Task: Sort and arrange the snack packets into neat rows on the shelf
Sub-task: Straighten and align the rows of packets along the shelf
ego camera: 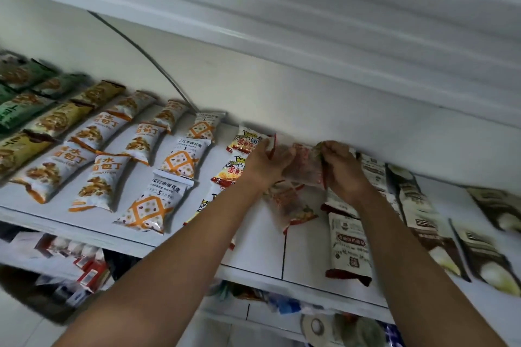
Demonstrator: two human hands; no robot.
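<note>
Left hand (266, 162) and right hand (342, 170) each pinch an end of the red-edged translucent snack packet (306, 167), held between them at the back of the white shelf (253, 251). Risk, we judge: set down skewed, it nudges the similar red packet (290, 205) just below the grip, or the yellow-red packets (239, 146) left of it. The shelf carries loose rows only.

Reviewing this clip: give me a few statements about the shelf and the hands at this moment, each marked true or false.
1. The left hand and right hand both hold one red-edged packet near the back wall. True.
2. The green packets lie at the right end of the shelf. False: they lie at its left end.
3. The orange-lattice packets form a row of three. True.
4. Nothing is stored below the shelf. False: boxes sit below it.
</note>
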